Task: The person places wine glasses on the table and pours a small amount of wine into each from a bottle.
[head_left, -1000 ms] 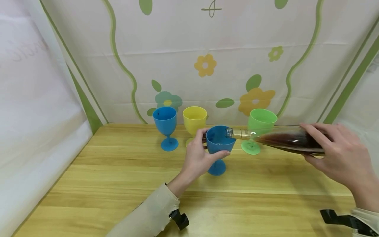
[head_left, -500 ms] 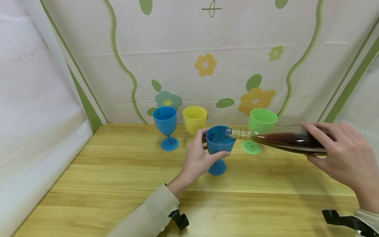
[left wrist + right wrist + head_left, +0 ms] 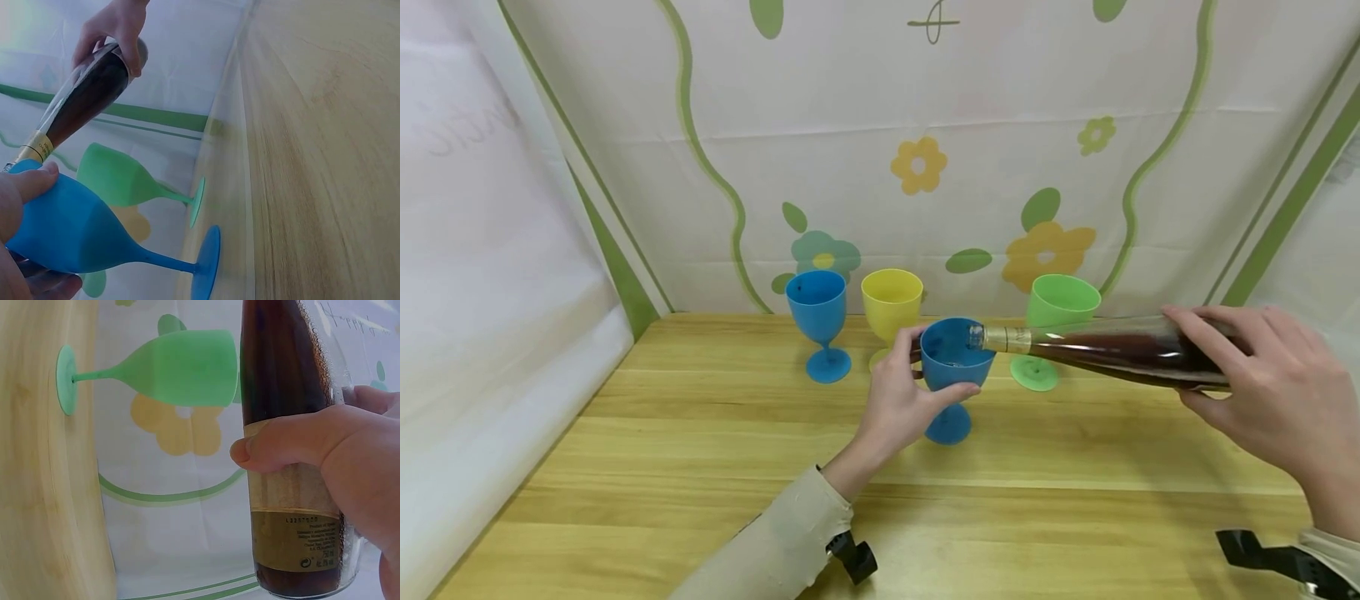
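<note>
My left hand point(image 3: 906, 387) holds a blue goblet point(image 3: 957, 375) around its bowl, thumb at the front and fingers behind. The goblet stands upright, its foot at the tabletop. With my right hand point(image 3: 1277, 379) I grip a clear glass bottle point(image 3: 1120, 350) by its lower body. Dark red-brown liquid fills part of the bottle, which lies almost level, its gold-banded neck point(image 3: 1006, 339) pointing left. The bottle's mouth sits just inside the goblet's right rim. In the right wrist view, my thumb presses against the bottle's printed label point(image 3: 294, 540).
Behind stand another blue goblet point(image 3: 817, 308), a yellow goblet point(image 3: 891, 304) partly hidden by my left hand, and a green goblet point(image 3: 1063, 304) partly hidden by the bottle. A flower-printed cloth point(image 3: 850, 100) rises at the back of the wooden table point(image 3: 700, 467).
The dark liquid now reaches further along the bottle toward its neck. My right hand has shifted slightly right. The left hand and the held goblet stay in practically the same place.
</note>
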A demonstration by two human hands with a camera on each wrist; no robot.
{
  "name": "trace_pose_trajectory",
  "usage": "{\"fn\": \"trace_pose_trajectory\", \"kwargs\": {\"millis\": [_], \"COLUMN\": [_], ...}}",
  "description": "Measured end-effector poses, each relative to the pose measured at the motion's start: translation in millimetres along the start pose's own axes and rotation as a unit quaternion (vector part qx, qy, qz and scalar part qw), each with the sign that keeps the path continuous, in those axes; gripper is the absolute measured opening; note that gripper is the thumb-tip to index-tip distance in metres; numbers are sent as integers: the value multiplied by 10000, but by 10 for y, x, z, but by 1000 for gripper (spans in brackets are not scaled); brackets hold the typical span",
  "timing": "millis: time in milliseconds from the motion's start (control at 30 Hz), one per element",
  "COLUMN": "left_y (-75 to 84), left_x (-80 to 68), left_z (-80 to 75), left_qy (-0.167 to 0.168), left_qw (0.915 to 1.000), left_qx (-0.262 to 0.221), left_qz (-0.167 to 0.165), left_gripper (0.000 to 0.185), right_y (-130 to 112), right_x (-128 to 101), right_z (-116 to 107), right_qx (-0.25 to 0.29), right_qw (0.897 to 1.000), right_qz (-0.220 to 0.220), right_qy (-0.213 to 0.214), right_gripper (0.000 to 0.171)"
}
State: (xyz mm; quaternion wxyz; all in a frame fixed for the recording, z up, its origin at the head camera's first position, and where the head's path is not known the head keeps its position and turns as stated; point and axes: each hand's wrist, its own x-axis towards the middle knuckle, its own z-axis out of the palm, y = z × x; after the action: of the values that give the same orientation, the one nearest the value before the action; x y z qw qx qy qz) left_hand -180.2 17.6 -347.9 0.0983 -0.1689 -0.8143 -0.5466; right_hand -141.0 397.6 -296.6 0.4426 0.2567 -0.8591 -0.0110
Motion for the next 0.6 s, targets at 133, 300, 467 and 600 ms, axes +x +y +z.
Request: {"fn": "trace_pose_trajectory", "kwargs": {"millis": [133,300,467,600], "left_y": [10,24,17,13], "left_x": [-5,-14,-14,-13], "left_z": [-6,-5,3,7], "left_qy": [3,14,-3,-35], "left_qw": [10000,10000,10000,10000], "left_qx": [9,48,11,-48], "left_qz": [0,15,-11,-34], "left_gripper": [82,82,82,81], "right_y": [1,12,-8,-16], "right_x": [0,4,22,29], "right_z": [-8,-3,-53,-112], "right_qx": [-66,-65,-143,-350], "right_qw": [10000,9999,9998,9985], "right_qz": [-28,-63,-131,-194], "right_qy": [-10,57,-51,-361], "right_gripper": [83,82,78,76]}}
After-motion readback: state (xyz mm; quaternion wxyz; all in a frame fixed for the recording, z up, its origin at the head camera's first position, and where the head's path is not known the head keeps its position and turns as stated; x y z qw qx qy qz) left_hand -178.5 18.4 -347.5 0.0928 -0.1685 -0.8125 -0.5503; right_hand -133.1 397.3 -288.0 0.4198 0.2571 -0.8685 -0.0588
